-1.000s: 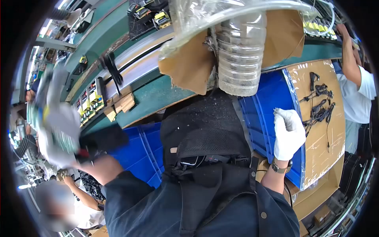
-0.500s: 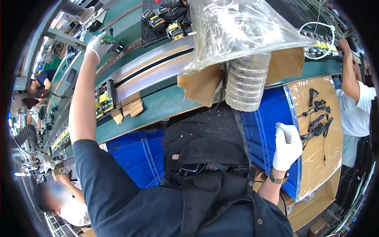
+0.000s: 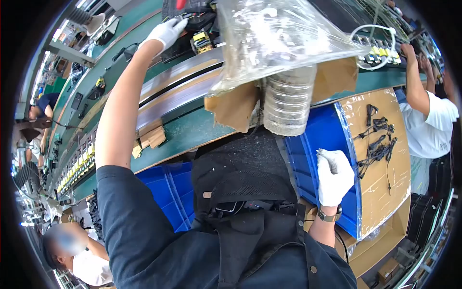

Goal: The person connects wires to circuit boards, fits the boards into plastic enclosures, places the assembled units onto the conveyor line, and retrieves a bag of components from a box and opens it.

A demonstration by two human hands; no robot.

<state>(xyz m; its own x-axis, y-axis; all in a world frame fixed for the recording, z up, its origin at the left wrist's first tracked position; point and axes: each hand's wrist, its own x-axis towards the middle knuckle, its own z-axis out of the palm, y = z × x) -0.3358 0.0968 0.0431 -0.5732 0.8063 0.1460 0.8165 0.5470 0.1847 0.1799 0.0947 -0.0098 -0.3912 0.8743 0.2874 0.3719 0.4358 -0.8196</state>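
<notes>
My left hand (image 3: 166, 34), in a white glove, reaches out over the dark mat (image 3: 174, 52) at the top of the bench. Its fingers are stretched toward the small parts there, and nothing shows plainly in its grasp. Close by its right side sits a circuit board with yellow components (image 3: 201, 42). Gloved in white too, my right hand (image 3: 335, 177) hovers above the blue bin (image 3: 312, 144). Its fingers are curled together with greyish tips; whatever they may hold is hidden. Black cables (image 3: 378, 139) lie on cardboard to the right of that hand.
A clear plastic bag (image 3: 284, 41) hangs over a ribbed clear bottle (image 3: 288, 103) at the bench edge. Metal rails (image 3: 180, 91) run along the green bench (image 3: 187, 127). Boards line the left side (image 3: 77, 164). Co-workers stand at left and right (image 3: 428, 115).
My left hand has moved right, away from the green board it was at, to the dark mat. My right hand keeps its curled pose. The whole view has shifted slightly.
</notes>
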